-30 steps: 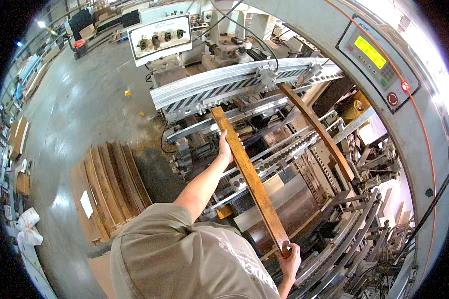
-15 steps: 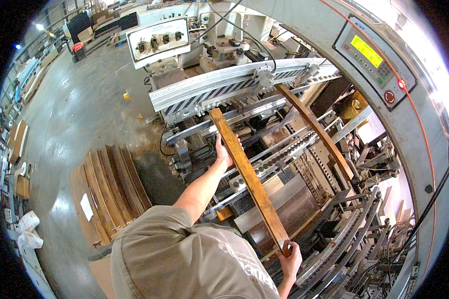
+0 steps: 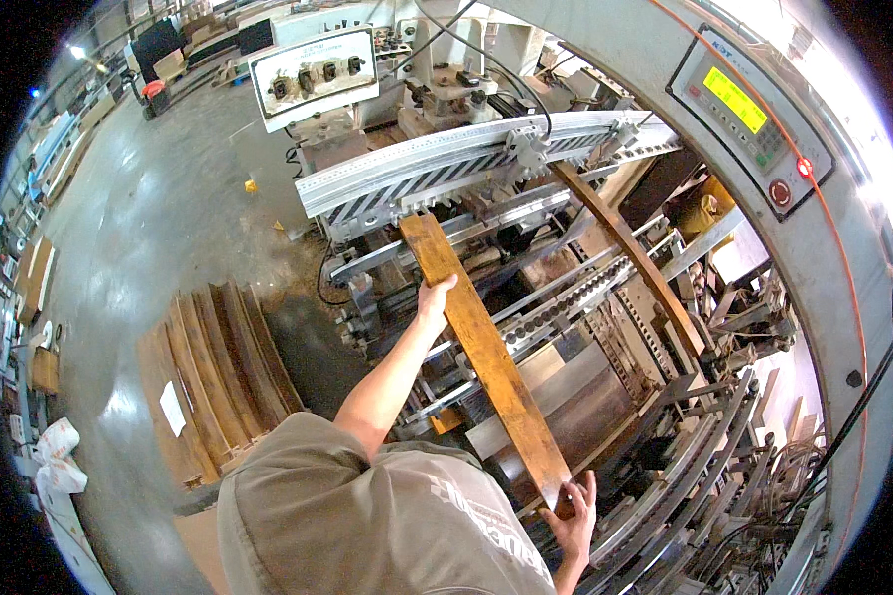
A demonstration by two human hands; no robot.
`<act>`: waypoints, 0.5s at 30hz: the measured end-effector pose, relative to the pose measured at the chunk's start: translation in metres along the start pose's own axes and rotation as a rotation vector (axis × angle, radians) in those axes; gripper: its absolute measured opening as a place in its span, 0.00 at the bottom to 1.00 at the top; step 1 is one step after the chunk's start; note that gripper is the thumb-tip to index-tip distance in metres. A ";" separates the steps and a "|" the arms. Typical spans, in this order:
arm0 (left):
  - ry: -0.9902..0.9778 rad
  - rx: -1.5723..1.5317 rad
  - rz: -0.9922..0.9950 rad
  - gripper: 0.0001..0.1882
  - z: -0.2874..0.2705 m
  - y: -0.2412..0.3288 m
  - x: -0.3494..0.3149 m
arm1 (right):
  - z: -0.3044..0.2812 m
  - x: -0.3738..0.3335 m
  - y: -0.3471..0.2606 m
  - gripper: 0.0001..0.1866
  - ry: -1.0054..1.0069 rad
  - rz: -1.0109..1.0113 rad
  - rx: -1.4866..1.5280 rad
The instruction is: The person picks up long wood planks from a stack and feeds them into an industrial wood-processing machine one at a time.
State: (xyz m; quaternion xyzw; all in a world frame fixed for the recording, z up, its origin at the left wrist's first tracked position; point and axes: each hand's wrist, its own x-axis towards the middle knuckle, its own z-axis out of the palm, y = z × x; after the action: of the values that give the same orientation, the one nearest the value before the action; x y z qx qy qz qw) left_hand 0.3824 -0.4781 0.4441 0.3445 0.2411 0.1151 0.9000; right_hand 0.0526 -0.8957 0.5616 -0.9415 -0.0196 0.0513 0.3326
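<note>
A long, narrow wooden board with a brown, mottled face slants across the middle, above the machine. My left hand is closed round its left edge, nearer the far end, with the thumb on top and the other fingers hidden beneath. At the near end, my right hand has a loose hold: thumb and curled forefinger touch the end corner, while another finger sticks up. Beyond the board, a second, darker wooden strip lies across the machine's rails.
The machine's metal beam runs behind the board. At the upper right stands a control panel with a lit yellow screen and a red button. A stack of curved brown boards is at my left. A white switch box stands at the back.
The board has been turned, so that more of its broad face shows, and its far end has shifted slightly left. My right hand's fingers have loosened and lifted at the near end.
</note>
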 end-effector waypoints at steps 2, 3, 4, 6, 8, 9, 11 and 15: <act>-0.003 0.007 -0.077 0.21 -0.008 0.004 0.003 | 0.006 0.007 0.016 0.44 -0.116 0.070 0.105; -0.023 0.015 -0.096 0.21 -0.012 0.006 0.005 | 0.010 0.009 0.016 0.44 -0.140 0.179 0.213; -0.042 0.022 -0.114 0.20 -0.015 0.008 0.007 | 0.014 0.014 0.016 0.43 -0.238 0.205 0.312; -0.103 0.001 -0.170 0.20 -0.025 0.011 0.014 | 0.017 0.029 0.006 0.39 -0.434 0.275 0.489; -0.188 -0.043 -0.257 0.19 -0.035 0.015 0.019 | 0.036 0.032 0.036 0.34 -0.712 0.290 0.711; -0.186 -0.038 -0.305 0.18 -0.036 0.018 0.020 | 0.040 0.029 0.040 0.26 -0.694 0.247 0.712; -0.215 -0.038 -0.318 0.18 -0.043 0.021 0.019 | 0.054 0.020 0.052 0.24 -0.636 0.238 0.901; -0.211 -0.032 -0.335 0.18 -0.049 0.025 0.018 | 0.042 0.022 0.022 0.32 -0.523 0.212 0.944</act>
State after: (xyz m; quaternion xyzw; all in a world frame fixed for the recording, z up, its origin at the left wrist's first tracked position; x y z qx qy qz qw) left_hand 0.3714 -0.4252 0.4228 0.2953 0.1974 -0.0691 0.9322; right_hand 0.0700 -0.8847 0.5135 -0.6427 0.0185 0.3199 0.6959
